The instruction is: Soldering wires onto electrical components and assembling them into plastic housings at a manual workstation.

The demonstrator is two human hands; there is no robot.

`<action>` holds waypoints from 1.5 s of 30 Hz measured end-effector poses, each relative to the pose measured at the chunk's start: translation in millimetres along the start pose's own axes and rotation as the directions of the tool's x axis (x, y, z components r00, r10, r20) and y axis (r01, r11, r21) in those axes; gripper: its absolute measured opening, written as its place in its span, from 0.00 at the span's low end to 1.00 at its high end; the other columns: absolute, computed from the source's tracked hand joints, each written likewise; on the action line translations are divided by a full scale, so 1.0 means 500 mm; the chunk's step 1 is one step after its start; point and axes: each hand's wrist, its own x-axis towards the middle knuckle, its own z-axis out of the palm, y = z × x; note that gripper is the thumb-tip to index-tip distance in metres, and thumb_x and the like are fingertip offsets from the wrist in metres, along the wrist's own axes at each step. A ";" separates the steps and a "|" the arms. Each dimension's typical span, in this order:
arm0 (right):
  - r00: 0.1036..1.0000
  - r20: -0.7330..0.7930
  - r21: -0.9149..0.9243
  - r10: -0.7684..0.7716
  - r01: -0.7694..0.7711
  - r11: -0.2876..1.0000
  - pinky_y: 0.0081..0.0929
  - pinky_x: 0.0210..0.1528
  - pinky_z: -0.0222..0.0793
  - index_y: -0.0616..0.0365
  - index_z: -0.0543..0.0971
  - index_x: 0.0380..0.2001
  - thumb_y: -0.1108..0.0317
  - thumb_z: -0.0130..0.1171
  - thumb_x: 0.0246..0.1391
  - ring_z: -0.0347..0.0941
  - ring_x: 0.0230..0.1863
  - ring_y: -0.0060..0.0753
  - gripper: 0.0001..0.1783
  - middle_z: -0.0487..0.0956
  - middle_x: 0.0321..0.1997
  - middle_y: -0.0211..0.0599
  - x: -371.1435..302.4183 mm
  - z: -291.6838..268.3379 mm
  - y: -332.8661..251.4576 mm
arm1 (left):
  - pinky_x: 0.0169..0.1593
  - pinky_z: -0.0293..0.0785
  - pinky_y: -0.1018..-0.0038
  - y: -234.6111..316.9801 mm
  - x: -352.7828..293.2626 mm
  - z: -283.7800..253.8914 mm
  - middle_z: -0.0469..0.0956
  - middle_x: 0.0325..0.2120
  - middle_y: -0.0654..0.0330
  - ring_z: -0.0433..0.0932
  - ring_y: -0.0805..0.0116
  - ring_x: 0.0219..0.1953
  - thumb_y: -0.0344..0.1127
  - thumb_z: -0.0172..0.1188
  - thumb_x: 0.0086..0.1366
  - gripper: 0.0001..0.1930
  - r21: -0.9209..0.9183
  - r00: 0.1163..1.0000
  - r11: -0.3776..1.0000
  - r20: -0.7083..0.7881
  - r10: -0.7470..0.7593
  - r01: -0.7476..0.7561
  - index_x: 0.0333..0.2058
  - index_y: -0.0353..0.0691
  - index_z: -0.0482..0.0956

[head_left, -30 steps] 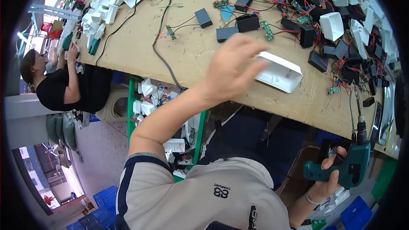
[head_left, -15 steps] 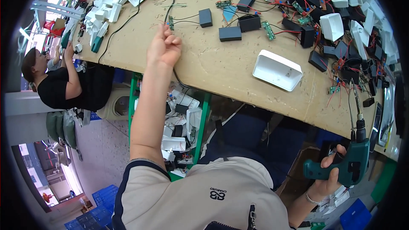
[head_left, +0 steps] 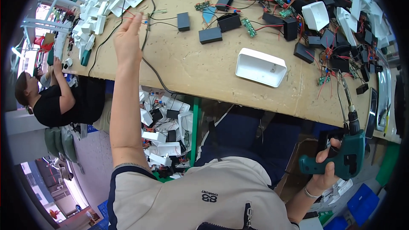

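Observation:
My left hand (head_left: 129,38) reaches over the table with thumb and forefinger pinched on thin red wires (head_left: 129,13). Beside the fingertips is a small green circuit board (head_left: 147,22), partly hidden along a black cable. Two dark leads join it to a black box (head_left: 183,21). My right hand (head_left: 326,174) is wrapped round the handle of a green soldering gun (head_left: 352,155), held upright at the table's front edge. Its metal tip and thin side tube point toward the heap of boards and wires.
An open white plastic case (head_left: 261,68) lies on the table (head_left: 183,66). Black boxes, boards and white cases are heaped at the right (head_left: 336,42). More white cases (head_left: 91,15) pile up far left, near a seated person (head_left: 53,98). Below stands a green-edged bin (head_left: 195,127) of parts.
My left hand has moved left and away from me, its fingers drawn into a tighter pinch. The whole view has shifted slightly; the soldering gun stays in my right hand.

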 end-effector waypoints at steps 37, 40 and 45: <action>0.960 0.107 0.532 0.257 -0.274 0.801 0.39 0.53 0.61 0.63 0.56 0.54 0.67 0.55 0.47 0.62 0.54 0.48 0.32 0.63 0.53 0.50 0.121 0.243 0.103 | 0.20 0.61 0.80 0.004 -0.323 0.251 0.69 0.18 0.62 0.67 0.76 0.18 0.22 0.58 0.49 0.06 0.039 0.563 0.806 0.735 0.378 -0.591 0.28 0.34 0.76; 0.964 0.113 0.503 0.242 -0.265 0.822 0.39 0.53 0.61 0.63 0.57 0.54 0.66 0.56 0.46 0.62 0.53 0.48 0.33 0.63 0.53 0.50 0.121 0.243 0.103 | 0.20 0.61 0.80 -0.008 -0.325 0.255 0.69 0.18 0.62 0.68 0.74 0.19 0.22 0.60 0.47 0.07 0.068 0.528 0.701 0.710 0.466 -0.710 0.28 0.35 0.76; 0.965 0.067 0.493 0.252 -0.252 0.833 0.38 0.52 0.63 0.64 0.56 0.54 0.66 0.56 0.46 0.62 0.53 0.48 0.33 0.63 0.53 0.53 0.110 0.241 0.091 | 0.27 0.57 0.76 -0.031 -0.320 0.260 0.69 0.20 0.66 0.67 0.71 0.19 0.28 0.61 0.41 0.10 0.118 0.404 0.434 0.631 0.662 -0.893 0.26 0.41 0.74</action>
